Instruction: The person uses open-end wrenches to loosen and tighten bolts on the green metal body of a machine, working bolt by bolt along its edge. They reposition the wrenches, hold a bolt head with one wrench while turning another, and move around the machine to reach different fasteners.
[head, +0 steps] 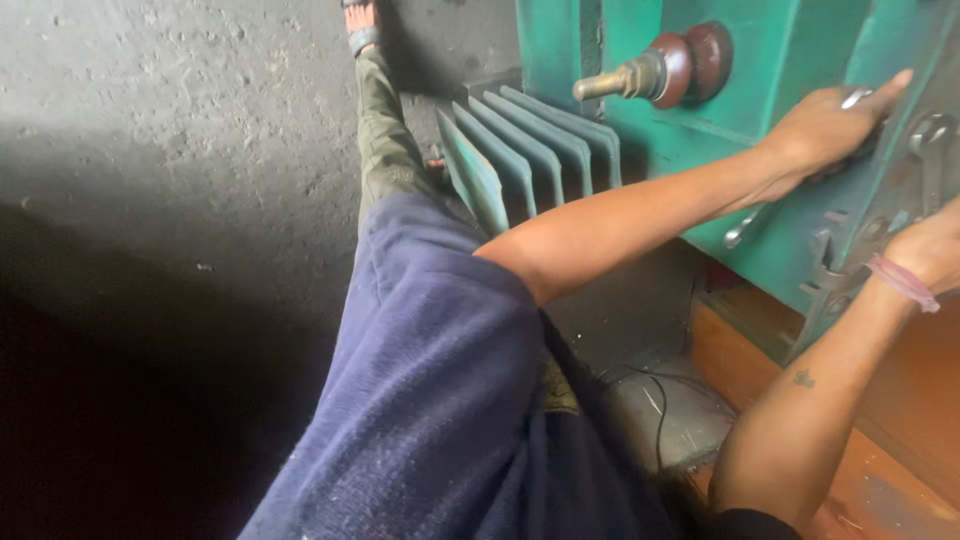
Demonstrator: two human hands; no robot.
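The green transformer tank (800, 60) fills the upper right of the view, tilted in the frame, standing on a reddish wooden base (880, 400) beside the bare concrete floor (180, 150). The step in hand looks like work on a fastening at the tank's flange: the left hand (835, 125) lies flat with fingers spread against the green wall, apparently bracing, with something metallic glinting at its fingertips, while the right hand (930, 245) sits at the frame's edge close to a spanner (930, 150) resting on the bolted rim; whether it grips anything I cannot tell, since the fingers are cut off. The next move probably calls for a firm seat of the spanner on the bolt and a steady turn. Room is tight: the cooling fins (525, 150) jut out on the left, the brown insulator with its brass stud (660, 70) projects above the forearm, and the person's leg (385, 130) stretches alongside.
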